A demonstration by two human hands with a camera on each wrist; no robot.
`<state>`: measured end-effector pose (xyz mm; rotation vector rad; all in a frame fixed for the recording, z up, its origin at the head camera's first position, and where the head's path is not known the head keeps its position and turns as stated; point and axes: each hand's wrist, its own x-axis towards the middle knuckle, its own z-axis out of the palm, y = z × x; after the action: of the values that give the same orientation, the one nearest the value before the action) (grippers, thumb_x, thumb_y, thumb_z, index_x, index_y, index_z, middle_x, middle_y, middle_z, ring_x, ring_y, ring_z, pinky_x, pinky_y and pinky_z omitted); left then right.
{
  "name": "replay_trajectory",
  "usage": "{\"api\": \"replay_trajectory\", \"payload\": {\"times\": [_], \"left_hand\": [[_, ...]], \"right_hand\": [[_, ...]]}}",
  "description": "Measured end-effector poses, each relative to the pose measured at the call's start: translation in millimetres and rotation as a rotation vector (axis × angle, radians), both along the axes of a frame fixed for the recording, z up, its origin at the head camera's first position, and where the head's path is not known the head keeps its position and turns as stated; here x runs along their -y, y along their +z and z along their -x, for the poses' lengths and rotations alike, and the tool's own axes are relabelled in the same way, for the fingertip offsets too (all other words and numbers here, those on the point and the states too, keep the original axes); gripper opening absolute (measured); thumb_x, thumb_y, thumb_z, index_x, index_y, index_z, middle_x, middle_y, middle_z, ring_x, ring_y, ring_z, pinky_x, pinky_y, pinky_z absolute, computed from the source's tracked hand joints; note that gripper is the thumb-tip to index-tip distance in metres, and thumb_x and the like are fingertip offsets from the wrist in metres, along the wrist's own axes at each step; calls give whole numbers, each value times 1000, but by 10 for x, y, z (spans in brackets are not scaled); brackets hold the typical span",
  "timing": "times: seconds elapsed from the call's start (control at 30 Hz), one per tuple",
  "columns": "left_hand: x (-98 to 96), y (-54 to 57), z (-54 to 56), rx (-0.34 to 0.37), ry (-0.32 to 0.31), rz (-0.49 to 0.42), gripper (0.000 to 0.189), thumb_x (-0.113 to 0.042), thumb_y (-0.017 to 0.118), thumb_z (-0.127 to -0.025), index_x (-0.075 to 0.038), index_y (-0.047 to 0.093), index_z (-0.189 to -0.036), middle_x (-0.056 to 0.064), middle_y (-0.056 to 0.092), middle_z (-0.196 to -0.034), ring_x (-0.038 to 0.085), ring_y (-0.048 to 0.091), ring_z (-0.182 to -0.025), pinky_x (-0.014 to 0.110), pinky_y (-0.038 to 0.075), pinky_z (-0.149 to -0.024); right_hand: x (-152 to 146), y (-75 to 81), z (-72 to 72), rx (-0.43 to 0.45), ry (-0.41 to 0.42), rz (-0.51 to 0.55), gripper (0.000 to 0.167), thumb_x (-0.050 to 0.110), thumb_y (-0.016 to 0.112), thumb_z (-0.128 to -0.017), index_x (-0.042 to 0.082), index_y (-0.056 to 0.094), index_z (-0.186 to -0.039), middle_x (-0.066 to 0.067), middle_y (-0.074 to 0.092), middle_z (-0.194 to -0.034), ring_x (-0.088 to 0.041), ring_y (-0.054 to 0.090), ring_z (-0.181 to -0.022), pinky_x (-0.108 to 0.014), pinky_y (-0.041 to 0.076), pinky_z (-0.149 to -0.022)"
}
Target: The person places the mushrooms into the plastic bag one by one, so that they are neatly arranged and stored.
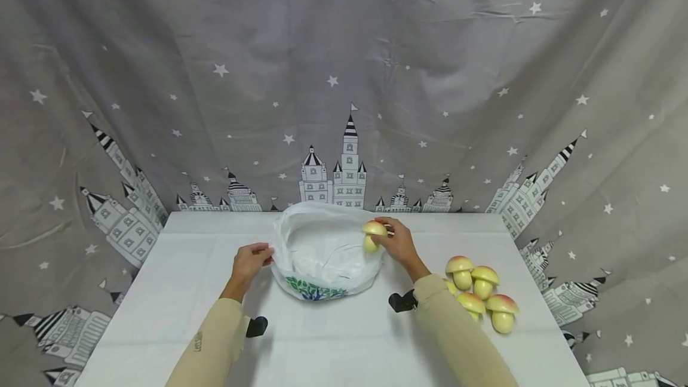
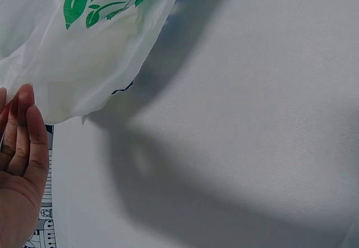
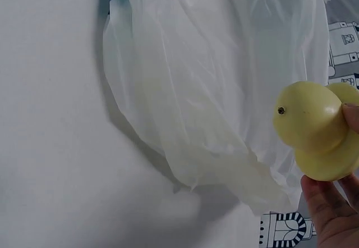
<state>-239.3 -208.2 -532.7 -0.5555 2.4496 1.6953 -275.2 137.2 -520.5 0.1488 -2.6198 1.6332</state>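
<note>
A white plastic bag (image 1: 322,279) with a green and blue leaf print stands with its mouth spread wide near the table's back edge. My left hand (image 1: 251,264) pinches the bag's left rim between thumb and fingers; the left wrist view shows the same hand (image 2: 19,158) at the film's edge. With my right hand (image 1: 396,242) I hold a yellow toy mushroom (image 1: 372,236), its cap tinged red, at the right rim of the opening. In the right wrist view the mushroom (image 3: 308,119) shows its rounded stem end, with fingertips on the cap. The bag's bottom is partly hidden by folds.
Several more toy mushrooms (image 1: 503,313) lie in a cluster on the white table (image 1: 333,345), to the right, partly behind my right sleeve (image 1: 457,327). A grey curtain (image 1: 344,76) printed with castles and stars hangs behind the table and at both sides.
</note>
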Motion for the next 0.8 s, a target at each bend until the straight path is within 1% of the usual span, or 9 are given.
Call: {"api": "replay_trajectory", "payload": {"times": [0.17,0.2,0.4,0.57,0.6,0.67,0.73,0.77,0.8], "left_hand": [[-13,-11,9,-4,12,1,37,-10,58,-95,11,56,-125,24,63,-110,20,66,-86,38,56,-87],[5,-74,35,-16,10,-8,36,-11,60,-95,10,57,-124,23,64,-108,21,66,-85,36,57,-84],[40,-193,109,-15,29,-23,38,-16,65,-93,7,59,-123,17,66,-104,19,66,-84,30,58,-75],[46,-136,94,7,32,0,41,-17,63,-94,7,56,-127,20,64,-111,23,65,-90,34,57,-81],[66,-174,108,4,36,-1,40,-17,63,-94,7,57,-126,19,65,-109,23,66,-88,33,58,-78],[53,-100,76,14,28,9,40,-16,61,-95,9,56,-125,22,63,-110,25,65,-90,36,57,-82],[46,-82,64,20,33,11,38,-15,61,-95,9,57,-125,23,64,-111,26,65,-91,35,57,-82],[62,-118,71,18,38,5,39,-17,62,-95,8,58,-124,22,65,-109,25,66,-89,33,58,-79],[64,-112,61,12,29,4,39,-16,61,-95,10,56,-124,23,64,-110,27,66,-90,33,58,-79]], "right_hand": [[65,-20,20,-2,25,13,44,5,72,-84,-2,58,-126,-20,56,-129,-37,54,-117,-45,48,-99],[80,-16,26,-1,25,17,45,5,72,-84,-2,57,-126,-20,56,-128,-37,54,-117,-45,48,-99],[189,41,74,10,23,33,46,5,72,-84,-3,56,-126,-19,57,-128,-36,53,-119,-44,47,-100],[285,35,102,11,36,33,46,4,72,-83,-2,57,-126,-18,56,-127,-35,53,-119,-42,48,-100],[302,28,99,11,37,32,45,4,72,-83,-2,57,-126,-19,57,-127,-35,54,-118,-42,48,-100],[335,8,87,13,39,25,45,5,72,-84,-2,57,-126,-18,57,-127,-35,54,-117,-43,49,-98],[366,-14,77,15,35,23,45,5,72,-83,-2,58,-125,-18,57,-126,-34,55,-117,-43,49,-98],[379,-24,70,14,32,23,45,5,73,-83,-2,58,-125,-17,58,-126,-34,55,-116,-42,49,-98],[390,-39,65,13,30,20,45,5,73,-83,-2,58,-125,-17,58,-126,-33,55,-116,-42,49,-98]]}}
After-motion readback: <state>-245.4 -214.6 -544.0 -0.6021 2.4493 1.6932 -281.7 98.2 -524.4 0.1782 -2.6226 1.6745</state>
